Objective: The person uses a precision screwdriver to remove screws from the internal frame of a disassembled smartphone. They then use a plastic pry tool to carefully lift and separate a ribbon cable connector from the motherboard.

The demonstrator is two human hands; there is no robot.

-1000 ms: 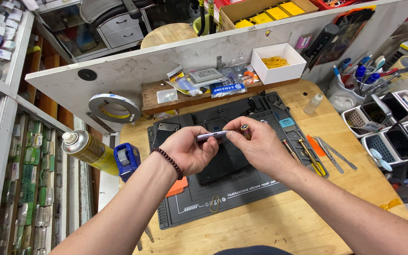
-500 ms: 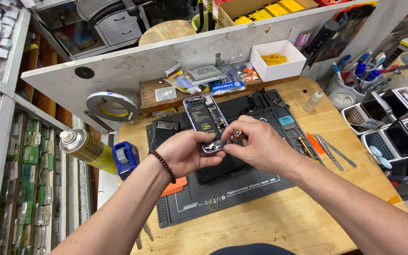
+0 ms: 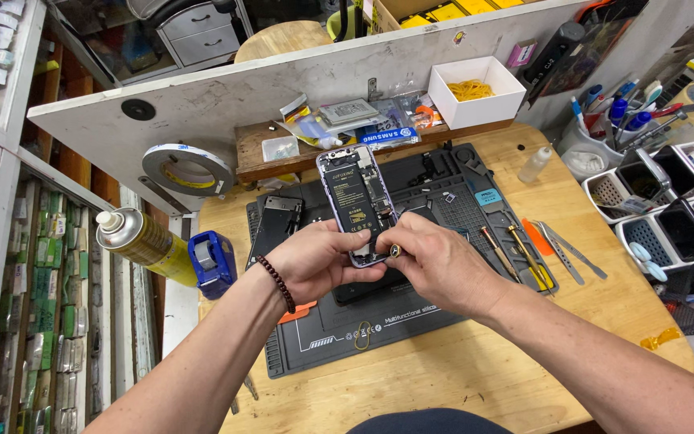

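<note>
The opened phone [image 3: 357, 202] stands tilted up above the middle of the dark work mat [image 3: 411, 313], its back off and its battery and boards facing the camera. The left hand [image 3: 315, 261] clamps its lower left edge, thumb over the bottom of the frame. The right hand [image 3: 435, 261] pinches a small brass-tipped tool [image 3: 395, 251] against the phone's lower right corner, so both hands meet at its near end. Just left on the mat lies a dark phone part [image 3: 273, 225]. Right of the hands, screwdrivers [image 3: 516, 253] and metal tweezers [image 3: 568, 253] lie side by side. Further left on the bench [image 3: 524, 362] sit a blue tape dispenser [image 3: 212, 261] and a yellow spray can [image 3: 142, 243]. A white box [image 3: 475, 92] sits far right.
</note>
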